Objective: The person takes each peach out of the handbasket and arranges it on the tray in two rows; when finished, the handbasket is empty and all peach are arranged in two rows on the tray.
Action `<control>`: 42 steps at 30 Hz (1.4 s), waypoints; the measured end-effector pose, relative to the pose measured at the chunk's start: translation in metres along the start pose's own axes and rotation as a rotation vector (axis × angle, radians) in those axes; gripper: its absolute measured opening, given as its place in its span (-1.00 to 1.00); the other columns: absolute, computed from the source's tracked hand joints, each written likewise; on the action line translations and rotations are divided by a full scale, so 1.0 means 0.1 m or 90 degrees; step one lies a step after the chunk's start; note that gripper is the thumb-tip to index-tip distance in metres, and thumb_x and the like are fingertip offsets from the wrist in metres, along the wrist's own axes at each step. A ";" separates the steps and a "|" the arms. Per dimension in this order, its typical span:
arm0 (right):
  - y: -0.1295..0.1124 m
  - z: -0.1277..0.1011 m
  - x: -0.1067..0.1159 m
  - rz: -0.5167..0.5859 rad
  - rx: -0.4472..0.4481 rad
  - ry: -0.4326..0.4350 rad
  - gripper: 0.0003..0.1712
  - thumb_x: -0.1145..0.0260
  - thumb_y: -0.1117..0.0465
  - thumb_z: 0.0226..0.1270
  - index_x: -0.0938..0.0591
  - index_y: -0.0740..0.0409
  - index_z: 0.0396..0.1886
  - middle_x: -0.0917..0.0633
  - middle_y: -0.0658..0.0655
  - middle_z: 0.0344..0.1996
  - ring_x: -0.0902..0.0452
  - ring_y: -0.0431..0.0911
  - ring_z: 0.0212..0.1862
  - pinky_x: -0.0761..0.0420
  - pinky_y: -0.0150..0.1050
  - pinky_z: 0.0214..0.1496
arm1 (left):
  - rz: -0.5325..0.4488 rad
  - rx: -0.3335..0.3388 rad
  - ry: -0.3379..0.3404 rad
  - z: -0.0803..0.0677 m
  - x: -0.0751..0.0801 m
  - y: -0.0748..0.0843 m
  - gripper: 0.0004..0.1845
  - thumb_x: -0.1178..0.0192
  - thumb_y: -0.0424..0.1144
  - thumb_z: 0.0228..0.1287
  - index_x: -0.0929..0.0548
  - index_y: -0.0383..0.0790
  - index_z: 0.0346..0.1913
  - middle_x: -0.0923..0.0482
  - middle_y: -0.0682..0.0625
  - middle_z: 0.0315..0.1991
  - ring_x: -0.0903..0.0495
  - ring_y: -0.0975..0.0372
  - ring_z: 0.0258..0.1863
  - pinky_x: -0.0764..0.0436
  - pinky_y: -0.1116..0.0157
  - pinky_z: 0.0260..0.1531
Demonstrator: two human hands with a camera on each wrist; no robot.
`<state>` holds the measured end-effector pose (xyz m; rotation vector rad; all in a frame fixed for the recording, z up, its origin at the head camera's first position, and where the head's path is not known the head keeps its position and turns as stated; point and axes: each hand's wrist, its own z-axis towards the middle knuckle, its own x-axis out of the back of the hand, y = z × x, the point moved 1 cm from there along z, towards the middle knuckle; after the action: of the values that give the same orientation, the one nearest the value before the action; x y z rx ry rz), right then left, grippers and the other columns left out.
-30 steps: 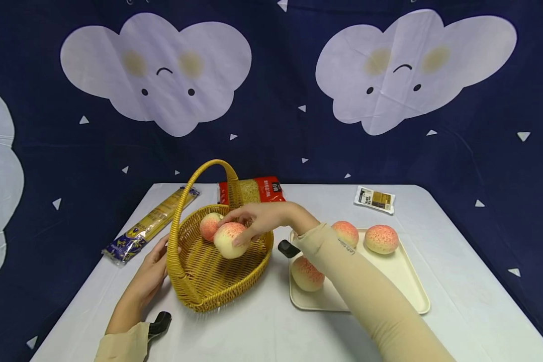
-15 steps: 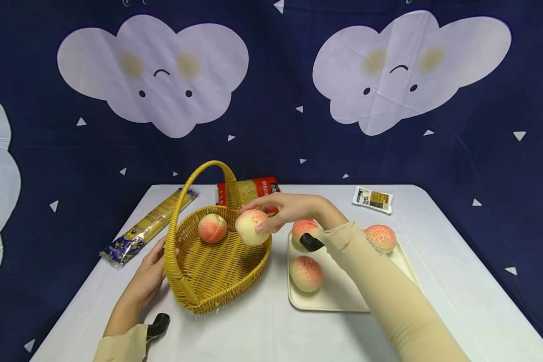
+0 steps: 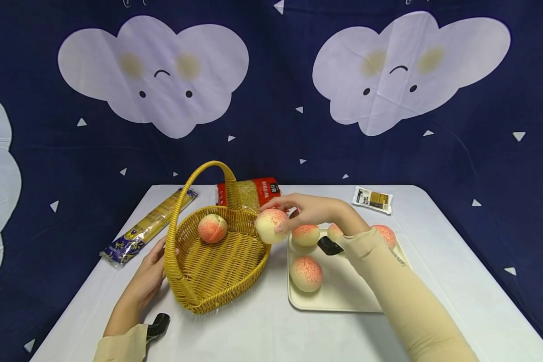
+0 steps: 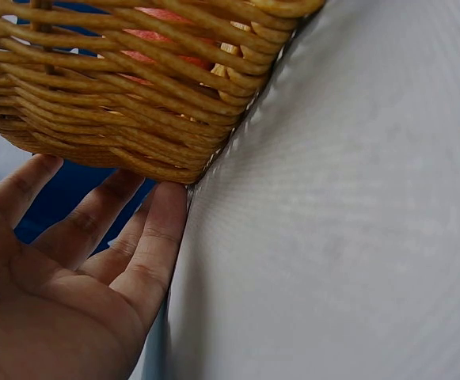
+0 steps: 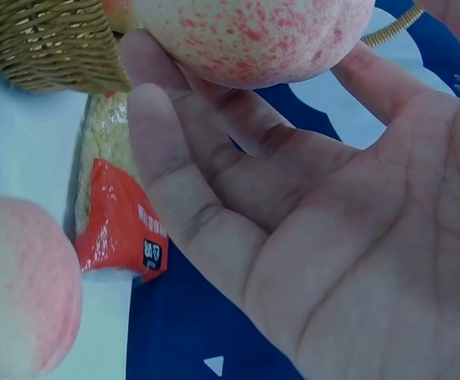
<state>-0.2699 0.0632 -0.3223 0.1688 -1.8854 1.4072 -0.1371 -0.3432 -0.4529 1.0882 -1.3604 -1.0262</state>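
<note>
The right hand [image 3: 314,208] pinches a peach [image 3: 269,226], best held lightly. The left hand [image 3: 146,275], fingers apart, should steady the basket [image 3: 230,294].

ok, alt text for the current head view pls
A person's right hand holds a peach at the right rim of a wicker basket with another peach inside; their left hand touches the basket's left side. To the right, a cream tray bears more peaches. Behind hangs dark-blue cloth printed with pale clouds.

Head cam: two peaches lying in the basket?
No, only one peach lies in the basket; the right hand holds a second peach.
</note>
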 end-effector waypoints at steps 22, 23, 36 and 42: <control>0.24 -0.63 -0.02 0.020 -0.069 0.098 -0.32 -0.55 0.08 0.41 -0.51 -0.06 0.45 -0.65 0.16 0.29 -0.73 -0.03 0.09 -0.65 -0.03 0.29 | 0.000 0.016 0.003 0.00 -0.01 0.01 -0.27 -0.01 -0.03 0.75 0.01 -0.11 0.76 -0.07 -0.30 0.67 -0.36 0.55 0.25 -0.51 0.61 0.08; 0.26 -0.65 -0.03 0.018 -0.067 0.101 -0.32 -0.55 0.08 0.41 -0.51 -0.05 0.45 -0.66 0.16 0.29 -0.73 -0.03 0.09 -0.65 -0.03 0.28 | 0.002 0.017 0.003 0.00 -0.01 0.01 -0.27 -0.01 -0.03 0.75 0.01 -0.10 0.76 -0.07 -0.29 0.67 -0.35 0.53 0.26 -0.50 0.61 0.08; 0.39 -0.99 -0.06 0.021 -0.090 0.130 -0.34 -0.55 0.07 0.39 -0.54 -0.07 0.43 -0.69 0.17 0.24 -0.74 -0.03 0.08 -0.66 -0.12 0.26 | 0.003 0.009 0.003 0.00 -0.01 0.01 -0.27 -0.01 -0.04 0.75 0.00 -0.11 0.76 -0.04 -0.31 0.68 -0.35 0.52 0.26 -0.51 0.61 0.08; 0.43 -1.13 -0.09 0.015 -0.091 0.149 -0.35 -0.56 0.09 0.37 -0.57 -0.04 0.40 -0.72 0.15 0.15 -0.73 -0.01 0.08 -0.68 -0.16 0.21 | 0.004 0.012 0.002 0.00 -0.01 0.01 -0.28 -0.01 -0.04 0.75 -0.01 -0.10 0.75 -0.07 -0.30 0.67 -0.34 0.51 0.26 -0.51 0.60 0.08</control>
<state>-0.2304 0.1744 -0.3500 -0.0846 -1.7892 1.2434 -0.1372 -0.3422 -0.4519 1.0989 -1.3727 -1.0077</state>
